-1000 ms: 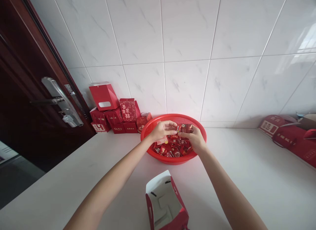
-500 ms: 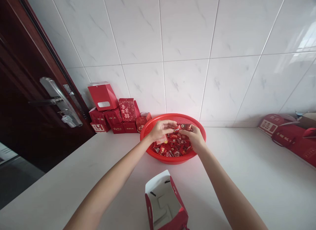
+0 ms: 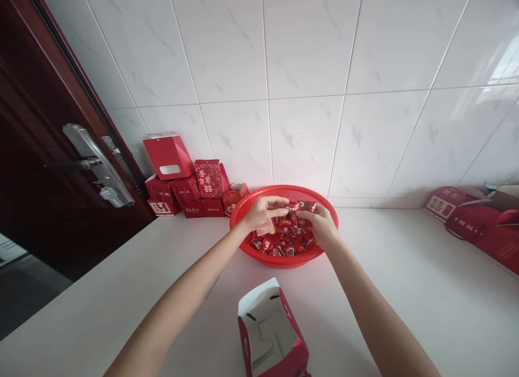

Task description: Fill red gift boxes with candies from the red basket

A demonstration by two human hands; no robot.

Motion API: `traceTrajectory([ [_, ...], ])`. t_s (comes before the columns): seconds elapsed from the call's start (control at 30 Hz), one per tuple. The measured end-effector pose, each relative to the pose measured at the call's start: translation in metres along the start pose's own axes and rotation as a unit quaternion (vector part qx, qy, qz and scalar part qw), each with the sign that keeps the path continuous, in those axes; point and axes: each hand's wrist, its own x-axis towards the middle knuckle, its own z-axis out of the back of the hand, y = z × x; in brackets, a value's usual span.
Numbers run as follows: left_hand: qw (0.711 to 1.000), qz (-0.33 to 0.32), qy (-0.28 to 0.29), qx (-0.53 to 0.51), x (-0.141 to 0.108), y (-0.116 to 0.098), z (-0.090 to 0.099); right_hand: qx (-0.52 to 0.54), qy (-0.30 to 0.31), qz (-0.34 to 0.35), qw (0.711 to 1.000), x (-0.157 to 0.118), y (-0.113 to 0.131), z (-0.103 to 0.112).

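Note:
Over the red plastic basket (image 3: 284, 262), my left hand (image 3: 261, 214) pinches the left end of a small red wrapped candy (image 3: 293, 207) between thumb and fingers. My right hand (image 3: 323, 226) is closed at the right of that candy, its fingers curled round a dark red wrapped candy (image 3: 310, 206). Many red-wrapped candies (image 3: 284, 242) fill the basket below. A pink packet (image 3: 265, 228) lies among them under my left hand. Nearer to me, an open red gift box (image 3: 271, 334) with a white inside stands between my forearms.
Several red gift boxes (image 3: 203, 208) are stacked against the tiled wall at the left. More red boxes (image 3: 478, 223) stand at the right end of the white table (image 3: 397, 269). A dark door with a metal handle (image 3: 97, 163) borders the table at the left.
The small red candy between my hands has turned from tilted to nearly level. My fingers have shifted slightly around it; the basket and open box stay in place.

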Motion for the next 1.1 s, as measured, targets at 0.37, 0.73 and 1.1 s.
traceTrajectory([
  [0.37, 1.000, 0.000, -0.002, -0.006, 0.0001, 0.0023, 0.0014, -0.004, 0.003, -0.006, 1.000, 0.0002, -0.0005, -0.0001],
  [0.73, 1.000, -0.006, -0.015, -0.005, 0.0006, 0.0041, 0.0017, -0.003, 0.030, -0.008, 1.000, -0.0001, 0.0009, 0.0011],
  [1.1, 1.000, -0.006, -0.025, -0.004, -0.0009, -0.0006, -0.0002, -0.001, 0.038, -0.009, 0.999, -0.0004, 0.0003, 0.0015],
])
